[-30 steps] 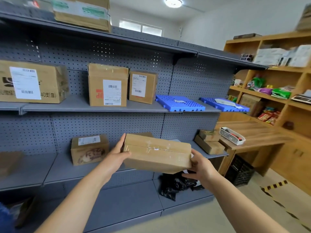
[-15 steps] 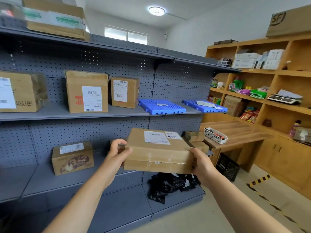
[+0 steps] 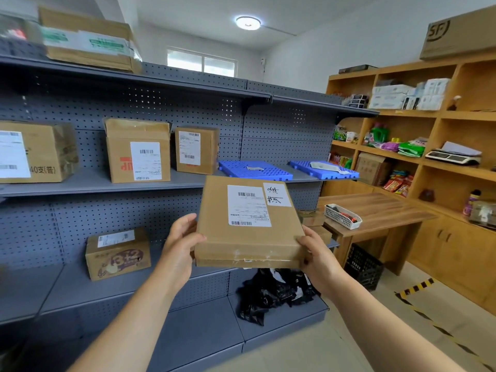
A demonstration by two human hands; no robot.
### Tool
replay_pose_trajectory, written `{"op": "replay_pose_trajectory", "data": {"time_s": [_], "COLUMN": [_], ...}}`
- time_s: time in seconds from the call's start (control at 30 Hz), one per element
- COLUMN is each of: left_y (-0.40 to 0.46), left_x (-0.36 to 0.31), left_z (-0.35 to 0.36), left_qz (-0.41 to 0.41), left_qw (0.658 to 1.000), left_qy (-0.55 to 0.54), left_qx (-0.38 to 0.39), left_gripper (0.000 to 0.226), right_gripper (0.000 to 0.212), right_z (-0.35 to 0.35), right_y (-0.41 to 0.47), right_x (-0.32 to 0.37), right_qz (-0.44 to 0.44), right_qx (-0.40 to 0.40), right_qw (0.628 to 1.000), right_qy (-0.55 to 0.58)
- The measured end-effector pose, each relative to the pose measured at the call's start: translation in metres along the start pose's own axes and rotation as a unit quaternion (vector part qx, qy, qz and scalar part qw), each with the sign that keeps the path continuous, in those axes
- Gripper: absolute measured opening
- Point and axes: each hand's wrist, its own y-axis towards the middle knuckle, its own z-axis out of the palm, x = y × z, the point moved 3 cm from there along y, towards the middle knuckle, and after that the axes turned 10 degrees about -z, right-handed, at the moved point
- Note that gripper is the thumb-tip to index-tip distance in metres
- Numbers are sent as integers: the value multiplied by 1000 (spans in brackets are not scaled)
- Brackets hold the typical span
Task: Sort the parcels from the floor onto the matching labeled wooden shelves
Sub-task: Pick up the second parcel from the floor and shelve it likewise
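My left hand (image 3: 182,238) and right hand (image 3: 316,253) clasp the flat parcel (image 3: 248,224), fingers closed around its sides; keep its label (image 3: 248,205) facing me to read it.

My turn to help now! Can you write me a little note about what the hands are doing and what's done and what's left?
Left hand and right hand: both grip the flat parcel, one on each side, its label facing you.
Parcel: held up in front of the grey shelves, not on any shelf yet.
Done: parcel picked up, label showing.
Left: read the handwritten tag, then set it on the matching wooden shelves at the right.
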Motion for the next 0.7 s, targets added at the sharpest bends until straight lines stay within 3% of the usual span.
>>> {"op": "replay_pose_trajectory", "data": {"time_s": [0.17,0.27,0.4,0.43,0.57,0.63,0.7], "left_y": [-13,-16,-21,-22,-25,-22,-19], "left_x": [-1,-1,5,8,11,8,6], "left_z": [6,5,6,6,11,13,16], "left_qz": [11,5,-24,-36,-52,10,81], "left_qw": [1000,1000,998,996,965,928,859], "left_qy": [10,17,38,66,255,372,504], "left_qx": [22,25,44,46,15,-16,-43], "left_gripper": [57,59,76,82,107,115,119], "right_gripper": [45,48,85,85,21,15,27], "right_z": [-2,-4,-9,-9,-14,-16,-15], "right_y": [-10,-7,2,4,14,17,19], "right_x": [-5,-4,1,6,26,35,47], "right_qz": [80,71,65,63,38,21,1], "right_qx": [56,19,-52,-65,-75,-64,-52], "right_qw": [995,997,989,988,988,991,994], "right_qy": [-23,22,119,129,127,117,96]}}
